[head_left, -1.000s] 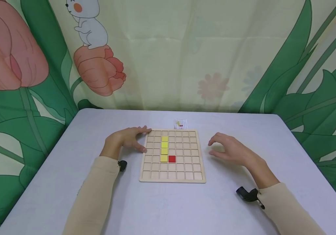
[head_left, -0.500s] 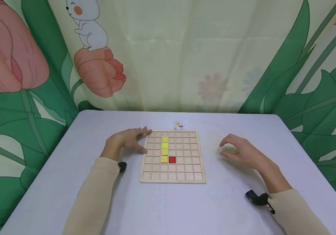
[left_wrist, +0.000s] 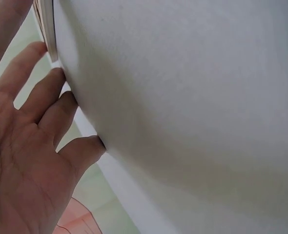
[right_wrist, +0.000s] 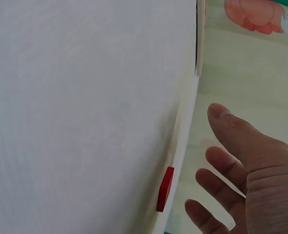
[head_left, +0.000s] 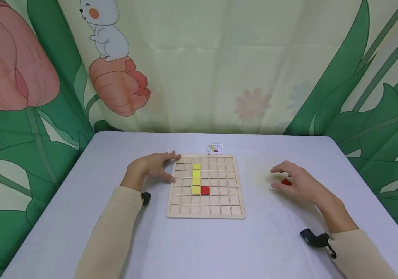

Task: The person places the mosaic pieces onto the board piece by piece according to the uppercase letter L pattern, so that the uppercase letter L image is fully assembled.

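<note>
I see my right hand (head_left: 298,182) arched over a loose red tile (head_left: 286,181) that lies flat on the worktop (head_left: 199,248), well to the right of the wooden grid board (head_left: 206,214). The right wrist view shows the tile (right_wrist: 165,188) on the surface just ahead of my fingertips (right_wrist: 217,157), with a gap between them: the grip there is loose, fingers spread and lightly bent, closed on nothing and not touching the tile. From the head view the tile sits under the hollow of that hand, between thumb and fingers.

My left hand (head_left: 153,168) rests against the board's left edge near its far corner, fingers straight and relaxed. The left wrist view shows those fingers (left_wrist: 46,97) lying on the worktop with the board's edge (left_wrist: 46,24) right by them; that grip holds nothing.

In the board, three yellow tiles (head_left: 196,178) fill one column, and a red tile (head_left: 205,190) sits in the cell just right of the nearest yellow one. A small pattern card (head_left: 214,148) lies just beyond the board's far edge.
</note>
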Demonstrator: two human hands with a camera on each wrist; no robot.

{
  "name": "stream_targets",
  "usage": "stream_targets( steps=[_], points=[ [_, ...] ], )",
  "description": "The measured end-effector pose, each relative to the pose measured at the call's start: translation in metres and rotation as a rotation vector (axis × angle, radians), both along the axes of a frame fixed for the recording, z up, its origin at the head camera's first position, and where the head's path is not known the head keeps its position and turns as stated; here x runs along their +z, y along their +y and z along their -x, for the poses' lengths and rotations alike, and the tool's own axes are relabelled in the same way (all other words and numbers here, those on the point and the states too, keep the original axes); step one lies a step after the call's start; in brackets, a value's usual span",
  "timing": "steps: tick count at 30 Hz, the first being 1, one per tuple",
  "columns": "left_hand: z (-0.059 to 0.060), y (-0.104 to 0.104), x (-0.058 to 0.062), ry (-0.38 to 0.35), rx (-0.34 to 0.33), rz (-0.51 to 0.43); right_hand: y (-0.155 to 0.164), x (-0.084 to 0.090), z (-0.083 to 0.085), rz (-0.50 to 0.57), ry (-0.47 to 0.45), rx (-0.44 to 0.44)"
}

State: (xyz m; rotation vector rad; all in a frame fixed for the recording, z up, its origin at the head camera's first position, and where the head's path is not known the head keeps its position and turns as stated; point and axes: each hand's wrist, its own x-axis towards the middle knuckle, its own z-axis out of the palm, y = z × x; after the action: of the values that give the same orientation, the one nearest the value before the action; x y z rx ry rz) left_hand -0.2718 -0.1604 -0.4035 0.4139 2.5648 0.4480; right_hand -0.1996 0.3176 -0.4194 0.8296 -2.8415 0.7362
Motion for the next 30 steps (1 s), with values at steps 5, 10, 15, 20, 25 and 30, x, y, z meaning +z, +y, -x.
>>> stream_targets(
  steps=[5, 10, 15, 20, 25, 30],
  points=[
    [0.001, 0.003, 0.0, 0.002, 0.018, 0.028, 0.009, -0.002, -0.001, -0.014, 0.011, -0.015],
    [0.002, 0.003, 0.0, 0.001, 0.037, 0.028, 0.015, -0.001, -0.001, -0.041, -0.018, -0.04],
    [0.002, 0.003, 0.001, -0.005, 0.039, 0.03, 0.021, 0.0, -0.002, -0.056, -0.087, -0.072],
    [0.001, 0.004, 0.0, -0.008, 0.044, 0.016, 0.028, 0.0, 0.0, -0.106, -0.135, -0.106],
    [-0.001, 0.003, -0.002, -0.022, 0.061, 0.015, 0.03, 0.0, 0.002, -0.158, -0.174, -0.129],
    [-0.002, 0.003, -0.001, -0.013, 0.055, 0.011, 0.03, 0.0, 0.003, -0.178, -0.167, -0.167]
  ],
)
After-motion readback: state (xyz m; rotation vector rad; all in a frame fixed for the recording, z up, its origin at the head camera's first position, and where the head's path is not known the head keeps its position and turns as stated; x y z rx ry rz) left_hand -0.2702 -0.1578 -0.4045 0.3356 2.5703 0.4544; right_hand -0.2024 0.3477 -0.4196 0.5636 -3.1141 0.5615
